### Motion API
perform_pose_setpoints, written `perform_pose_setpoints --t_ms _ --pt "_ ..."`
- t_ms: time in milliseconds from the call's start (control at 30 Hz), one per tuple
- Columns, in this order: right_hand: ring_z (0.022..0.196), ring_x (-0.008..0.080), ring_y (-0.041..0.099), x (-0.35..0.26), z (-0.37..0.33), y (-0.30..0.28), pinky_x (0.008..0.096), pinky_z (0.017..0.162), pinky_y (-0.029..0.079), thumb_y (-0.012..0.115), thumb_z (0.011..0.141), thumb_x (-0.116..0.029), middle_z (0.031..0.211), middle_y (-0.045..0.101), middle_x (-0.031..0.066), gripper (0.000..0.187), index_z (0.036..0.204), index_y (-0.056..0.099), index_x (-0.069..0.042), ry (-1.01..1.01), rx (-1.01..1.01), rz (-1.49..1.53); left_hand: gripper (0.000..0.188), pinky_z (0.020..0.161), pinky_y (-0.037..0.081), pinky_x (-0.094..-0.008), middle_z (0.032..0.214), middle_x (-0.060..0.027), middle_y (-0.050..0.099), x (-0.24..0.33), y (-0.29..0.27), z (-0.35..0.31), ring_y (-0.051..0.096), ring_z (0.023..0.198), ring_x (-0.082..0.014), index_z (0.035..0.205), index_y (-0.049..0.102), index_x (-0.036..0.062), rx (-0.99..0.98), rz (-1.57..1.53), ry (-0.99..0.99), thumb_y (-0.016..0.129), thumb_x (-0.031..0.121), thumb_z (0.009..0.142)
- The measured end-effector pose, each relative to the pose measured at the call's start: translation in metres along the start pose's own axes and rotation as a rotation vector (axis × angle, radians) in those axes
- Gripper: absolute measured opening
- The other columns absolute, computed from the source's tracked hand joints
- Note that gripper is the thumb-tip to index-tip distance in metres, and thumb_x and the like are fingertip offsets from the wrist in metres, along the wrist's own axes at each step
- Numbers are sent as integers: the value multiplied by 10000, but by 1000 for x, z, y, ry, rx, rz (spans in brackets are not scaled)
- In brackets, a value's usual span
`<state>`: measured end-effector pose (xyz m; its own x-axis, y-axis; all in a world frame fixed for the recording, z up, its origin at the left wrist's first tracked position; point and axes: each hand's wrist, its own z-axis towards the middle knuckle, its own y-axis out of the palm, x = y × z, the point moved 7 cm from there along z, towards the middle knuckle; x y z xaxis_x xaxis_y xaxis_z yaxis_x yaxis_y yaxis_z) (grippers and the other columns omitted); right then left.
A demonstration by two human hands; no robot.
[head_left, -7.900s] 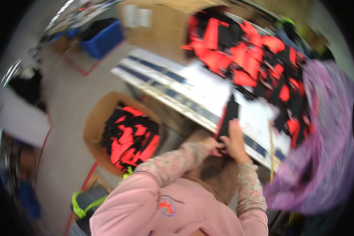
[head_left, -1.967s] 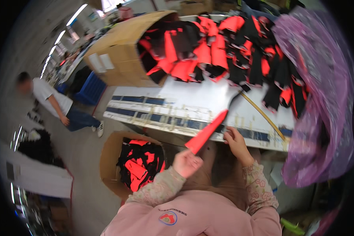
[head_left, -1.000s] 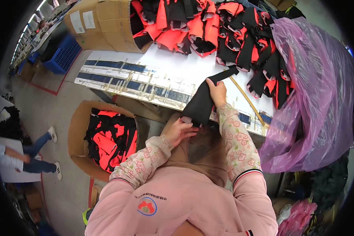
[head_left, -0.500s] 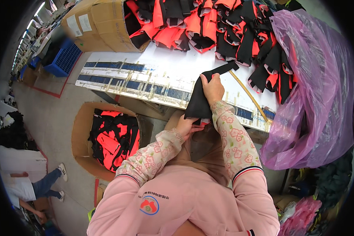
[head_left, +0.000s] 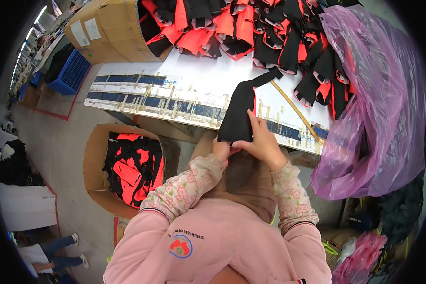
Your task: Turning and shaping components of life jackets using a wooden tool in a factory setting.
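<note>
A black fabric piece with a coral edge and a narrow strap [head_left: 236, 113] lies over the near edge of the table, its strap end pointing away from me. My left hand [head_left: 220, 150] is closed on its lower left corner, with the fingers partly hidden under the fabric. At the lower right corner, my right hand [head_left: 262, 142] grips the piece, the thumb along the bottom edge and the fingers up the right edge. Beyond it, several similar black and coral fabric pieces [head_left: 234, 31] are heaped on the table.
The white table [head_left: 189, 75] has taped dark strips, and a wooden stick [head_left: 294, 109] lies right of the piece. A cardboard box [head_left: 106, 31] sits at the back left. Below stands an open carton [head_left: 95, 165] of similar pieces. Purple plastic sheeting [head_left: 374, 104] hangs at right; a person [head_left: 47, 258] is lower left.
My right hand has moved from the strap end down to the piece's lower right corner. The left hand still holds the lower left. The person at lower left has shifted downward in view.
</note>
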<state>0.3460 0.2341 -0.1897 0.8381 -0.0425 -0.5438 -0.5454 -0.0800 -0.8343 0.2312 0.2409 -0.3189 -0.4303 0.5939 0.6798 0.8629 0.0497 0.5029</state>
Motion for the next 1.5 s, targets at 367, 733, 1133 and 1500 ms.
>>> perform_pose_setpoints --t_ms 367,733,1133,1500 --pt "1034 399 476 18 -16 24 372 874 428 577 672 72 1171 375 232 766 1355 247 -39 -108 118 159 191 541 512 -279 833 -82 620 -11 4 -1 614 648 -185 1035 544 65 40 1 -26 474 150 879" --pt "1071 367 436 27 -13 26 338 955 359 529 622 129 1149 385 207 787 1349 288 -51 -65 224 348 223 720 511 -368 879 -97 605 -23 15 -6 610 744 -203 1045 542 47 -294 -236 -48 443 180 896" --pt "1011 342 495 25 -21 20 362 877 418 552 635 131 1226 390 169 796 1355 293 -86 -75 87 211 327 661 529 -312 894 -85 607 -22 17 3 619 686 -176 1117 497 76 -172 43 -80 437 323 912" --pt "1047 350 497 44 0 -1 377 867 421 548 720 16 1171 484 190 567 1269 442 -79 -164 71 100 343 623 547 -289 918 -94 618 -13 27 6 636 713 -182 1134 507 66 -203 174 -78 469 314 900"
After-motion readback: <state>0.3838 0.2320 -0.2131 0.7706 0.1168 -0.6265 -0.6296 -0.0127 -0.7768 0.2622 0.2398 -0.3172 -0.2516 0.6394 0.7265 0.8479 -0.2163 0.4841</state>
